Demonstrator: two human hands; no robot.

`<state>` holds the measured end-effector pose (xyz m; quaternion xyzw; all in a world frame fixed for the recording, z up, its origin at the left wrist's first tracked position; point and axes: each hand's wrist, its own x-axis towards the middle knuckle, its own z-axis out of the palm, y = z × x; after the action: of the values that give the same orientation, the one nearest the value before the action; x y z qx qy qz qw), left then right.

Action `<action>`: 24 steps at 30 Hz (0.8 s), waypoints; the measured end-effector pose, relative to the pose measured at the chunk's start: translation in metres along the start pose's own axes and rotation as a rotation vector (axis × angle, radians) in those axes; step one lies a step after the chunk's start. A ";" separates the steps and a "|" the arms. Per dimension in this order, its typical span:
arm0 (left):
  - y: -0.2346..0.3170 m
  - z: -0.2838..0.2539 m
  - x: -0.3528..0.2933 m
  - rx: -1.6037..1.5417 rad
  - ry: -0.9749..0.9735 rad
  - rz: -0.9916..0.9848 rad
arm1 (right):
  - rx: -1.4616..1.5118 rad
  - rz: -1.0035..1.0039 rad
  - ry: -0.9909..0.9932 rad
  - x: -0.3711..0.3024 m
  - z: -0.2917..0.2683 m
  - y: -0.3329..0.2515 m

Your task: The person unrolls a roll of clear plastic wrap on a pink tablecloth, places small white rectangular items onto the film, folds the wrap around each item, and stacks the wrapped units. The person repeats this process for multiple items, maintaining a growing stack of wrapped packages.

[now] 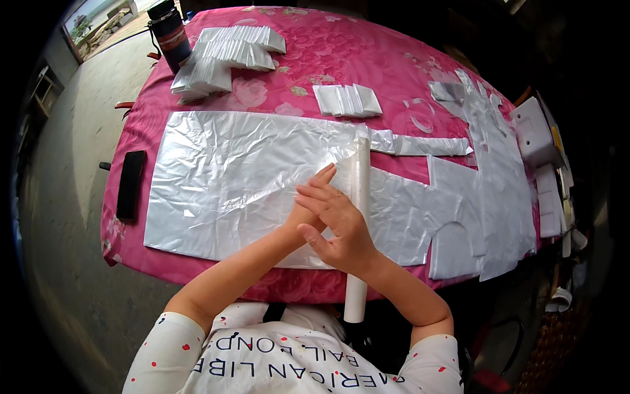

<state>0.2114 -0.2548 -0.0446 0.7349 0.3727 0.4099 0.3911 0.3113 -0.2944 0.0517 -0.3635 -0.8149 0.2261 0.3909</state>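
My hands meet over a large sheet of shiny, whitish plastic film (203, 171) laid across the table. My right hand (341, 233) crosses over my left hand (304, 215), its fingers stretched out and the thumb apart. The left hand's fingertips show beyond it, straight; the rest is hidden. Neither hand visibly holds anything. Close to the right of both hands lies a long white roll (360, 190), pointing toward me across the film. Its near end sticks out past the table edge.
Folded plastic stacks (230, 56) stand at the back left, with a smaller stack (348, 101) at the back middle. A dark flask (172, 41) and a black oblong object (131, 185) are on the left. More film (502, 190) and white boxes (535, 131) lie right.
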 end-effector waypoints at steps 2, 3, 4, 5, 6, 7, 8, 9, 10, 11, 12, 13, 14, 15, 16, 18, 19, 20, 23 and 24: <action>0.005 -0.006 0.035 -0.557 0.087 -0.243 | -0.153 0.045 0.068 -0.027 -0.030 0.020; 0.008 -0.004 0.052 -0.840 0.130 -0.361 | -0.213 0.096 0.071 -0.041 -0.040 0.033; 0.007 -0.005 0.063 -0.943 0.140 -0.450 | -0.233 0.115 0.042 -0.051 -0.045 0.042; 0.008 -0.005 0.074 -1.039 0.146 -0.535 | -0.253 0.131 0.020 -0.060 -0.050 0.050; 0.010 -0.003 0.084 -1.138 0.144 -0.618 | -0.279 0.148 0.003 -0.068 -0.056 0.056; 0.007 -0.002 0.089 -1.168 0.126 -0.669 | -0.290 0.134 -0.040 -0.073 -0.059 0.062; 0.004 0.001 0.092 -1.197 0.106 -0.725 | -0.300 0.124 -0.083 -0.079 -0.061 0.065; 0.000 0.002 0.094 -1.226 0.088 -0.781 | -0.308 0.113 -0.126 -0.082 -0.063 0.067; -0.005 0.002 0.097 -1.154 0.093 -0.818 | -0.317 0.108 -0.164 -0.082 -0.065 0.067; -0.005 -0.001 0.100 -1.082 0.099 -0.855 | -0.324 0.103 -0.202 -0.080 -0.066 0.068; -0.006 -0.004 0.101 -1.008 0.108 -0.890 | -0.330 0.096 -0.241 -0.077 -0.066 0.068; -0.007 -0.011 0.099 -0.783 0.098 -0.783 | -0.338 0.080 -0.284 -0.073 -0.065 0.068; -0.003 -0.020 0.098 -0.562 0.080 -0.671 | -0.352 0.068 -0.324 -0.069 -0.065 0.068; 0.001 -0.029 0.096 -0.342 0.065 -0.556 | -0.364 0.054 -0.364 -0.065 -0.063 0.067; 0.007 -0.035 0.089 -0.454 0.161 -0.533 | -0.389 0.040 -0.383 -0.061 -0.056 0.067; 0.016 -0.054 0.074 -0.558 0.141 -0.483 | -0.446 0.030 -0.415 -0.054 -0.032 0.061; 0.018 -0.065 0.065 -0.562 0.136 -0.451 | -0.417 0.030 -0.449 -0.046 -0.018 0.053; 0.016 -0.080 0.054 -0.528 0.135 -0.406 | -0.383 0.018 -0.484 -0.033 0.000 0.044; 0.016 -0.123 0.018 -0.450 0.180 -0.388 | 0.252 -0.015 -0.639 0.006 0.045 0.006; 0.017 -0.136 0.003 -0.451 0.193 -0.393 | 0.540 0.032 -0.626 0.013 0.053 -0.014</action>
<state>0.0950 -0.2222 0.0198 0.5010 0.4427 0.4666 0.5791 0.2574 -0.2974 0.0360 -0.1742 -0.7999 0.5377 0.2017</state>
